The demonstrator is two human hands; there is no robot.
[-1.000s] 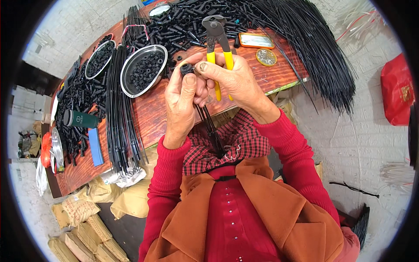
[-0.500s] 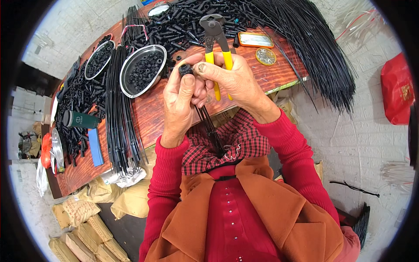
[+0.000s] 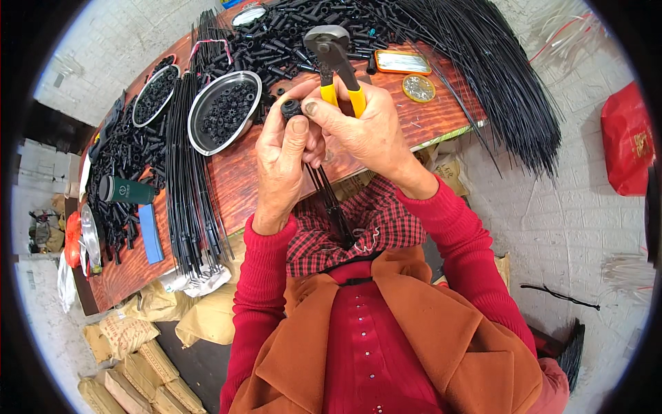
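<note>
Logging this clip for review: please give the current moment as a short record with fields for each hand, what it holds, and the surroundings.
left hand: left hand pinches a small black cap at the top of a thin bundle of black rods
right hand: right hand grips yellow-handled pincers, jaws pointing away, thumb by the cap
rods: run down from the hands toward the checked cloth on the lap
table: red wooden table bearing an oval metal dish of black caps, long rod bundles, loose black pieces
</note>
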